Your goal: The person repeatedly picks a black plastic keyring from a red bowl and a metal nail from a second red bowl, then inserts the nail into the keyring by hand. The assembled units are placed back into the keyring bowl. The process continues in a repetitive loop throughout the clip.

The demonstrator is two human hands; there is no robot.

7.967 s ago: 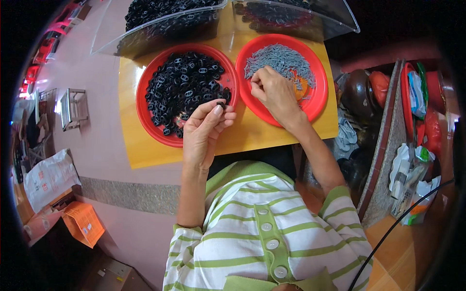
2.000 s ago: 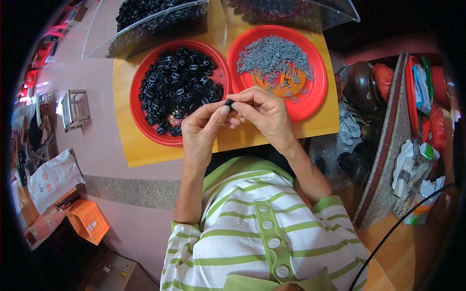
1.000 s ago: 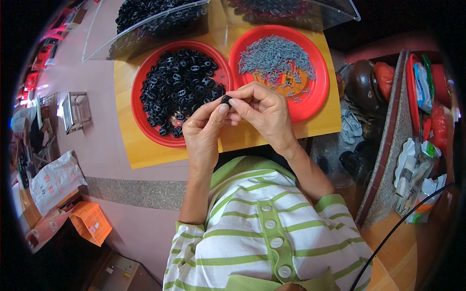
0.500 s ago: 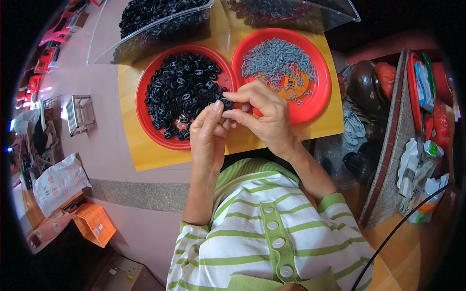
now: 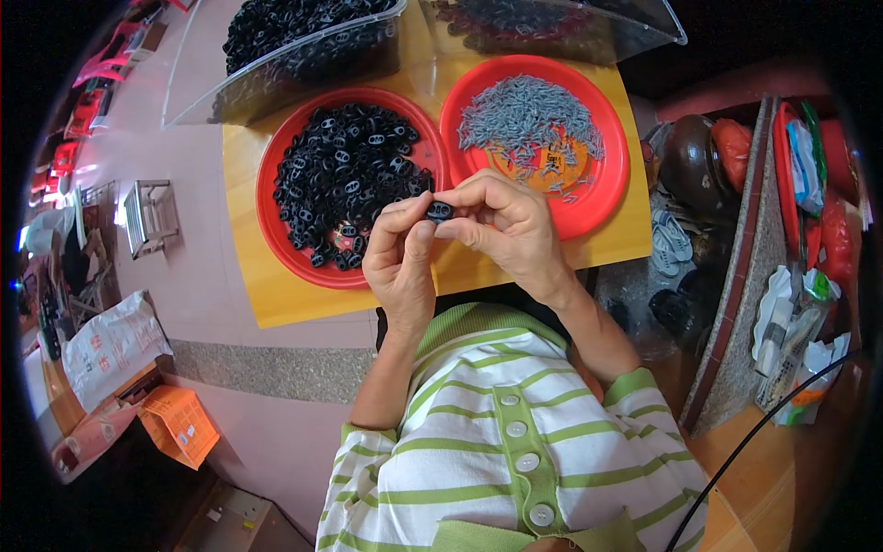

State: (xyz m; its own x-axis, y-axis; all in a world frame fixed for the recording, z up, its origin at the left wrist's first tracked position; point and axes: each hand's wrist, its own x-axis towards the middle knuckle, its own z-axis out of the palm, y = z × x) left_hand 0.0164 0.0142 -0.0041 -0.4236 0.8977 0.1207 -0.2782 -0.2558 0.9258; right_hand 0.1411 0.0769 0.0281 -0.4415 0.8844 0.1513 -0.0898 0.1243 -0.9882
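Observation:
My left hand (image 5: 400, 262) and my right hand (image 5: 506, 225) meet over the near edge of a yellow board (image 5: 267, 285). Together their fingertips pinch one small black plastic piece (image 5: 440, 211). Just beyond the left hand a red plate (image 5: 276, 244) holds a heap of the same black pieces (image 5: 345, 175). Beyond the right hand a second red plate (image 5: 602, 198) carries a pile of thin grey pins (image 5: 524, 115).
Two clear plastic bins stand at the board's far side, the left bin (image 5: 294, 51) full of black pieces, the right bin (image 5: 570, 23) holding darker parts. A small metal stool (image 5: 147, 216) and an orange box (image 5: 179, 423) sit on the pink floor to the left. Bags and shoes clutter the right.
Eight seconds ago each hand reached into its own plate. Since then both hands have come together near the board's edge, holding one black piece between them, with only small finger shifts.

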